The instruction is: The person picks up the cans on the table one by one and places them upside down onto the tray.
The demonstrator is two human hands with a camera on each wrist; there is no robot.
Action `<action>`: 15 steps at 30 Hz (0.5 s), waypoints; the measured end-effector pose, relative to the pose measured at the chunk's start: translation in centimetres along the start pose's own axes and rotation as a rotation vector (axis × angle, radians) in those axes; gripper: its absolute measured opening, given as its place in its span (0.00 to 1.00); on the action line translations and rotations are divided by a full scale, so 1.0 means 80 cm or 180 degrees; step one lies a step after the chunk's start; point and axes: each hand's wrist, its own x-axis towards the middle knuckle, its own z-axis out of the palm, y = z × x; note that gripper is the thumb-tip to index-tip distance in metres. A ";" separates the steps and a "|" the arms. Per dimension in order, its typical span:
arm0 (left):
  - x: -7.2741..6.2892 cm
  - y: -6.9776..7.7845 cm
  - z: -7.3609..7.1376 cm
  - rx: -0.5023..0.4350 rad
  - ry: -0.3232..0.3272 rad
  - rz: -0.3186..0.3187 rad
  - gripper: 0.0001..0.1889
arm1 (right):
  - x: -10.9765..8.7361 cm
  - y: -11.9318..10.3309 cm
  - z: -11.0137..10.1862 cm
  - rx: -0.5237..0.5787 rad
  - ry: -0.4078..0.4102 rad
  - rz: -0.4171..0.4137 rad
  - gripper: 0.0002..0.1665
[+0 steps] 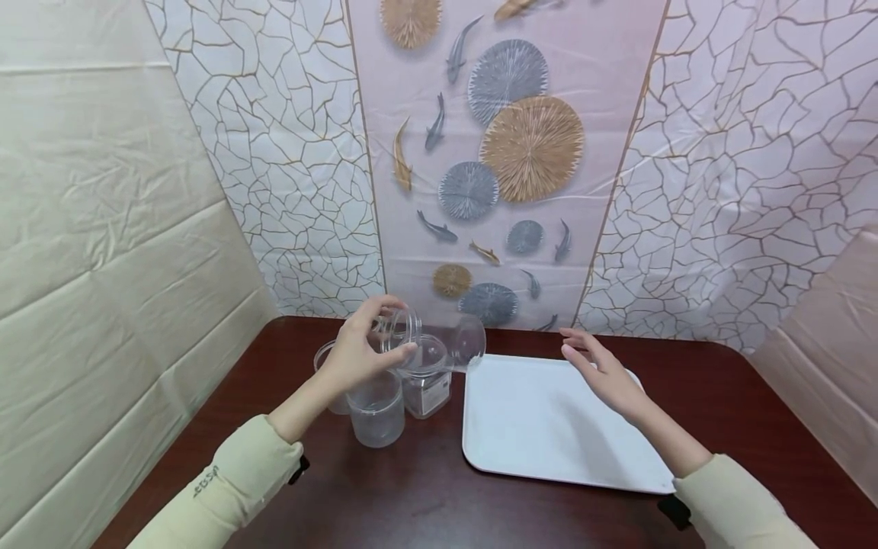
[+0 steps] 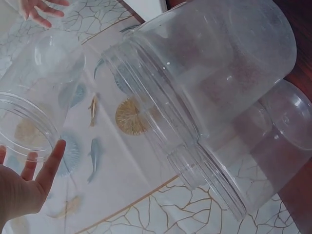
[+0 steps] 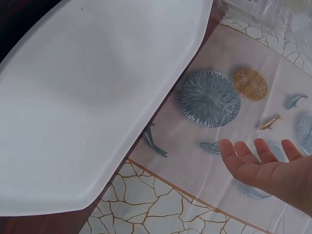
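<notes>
My left hand (image 1: 357,347) grips a clear plastic jar (image 1: 472,340) near its threaded mouth, thumb on one side and fingers on the other. The jar lies sideways in the air, its base pointing right, above other clear jars. Among these are a round jar (image 1: 377,419) and a squarish jar with a label (image 1: 434,395), both upright on the table. In the left wrist view the held jar (image 2: 46,73) hangs past the fingertips. My right hand (image 1: 610,381) hovers above the white tray (image 1: 535,427), fingers relaxed and holding nothing; its fingers (image 3: 265,152) are spread in the right wrist view.
A further clear jar (image 1: 324,358) stands at the left of the group, partly hidden by the left forearm. The dark red-brown table (image 1: 384,503) carries the tray to the right of the jars. Behind it hangs a patterned cloth (image 1: 425,252), with beige cloth (image 1: 137,267) at the left.
</notes>
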 end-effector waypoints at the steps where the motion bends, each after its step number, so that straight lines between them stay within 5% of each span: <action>1: 0.001 -0.001 0.000 -0.0070 0.0014 -0.0042 0.27 | 0.000 0.000 0.000 0.0005 0.0006 -0.0003 0.33; 7: 0.006 -0.004 -0.004 -0.0425 0.0122 -0.0228 0.27 | 0.002 -0.003 0.001 0.0042 0.0065 -0.0056 0.32; 15: 0.011 -0.016 -0.004 -0.0532 0.0231 -0.0375 0.27 | 0.003 -0.011 -0.002 0.0429 0.0045 -0.0109 0.32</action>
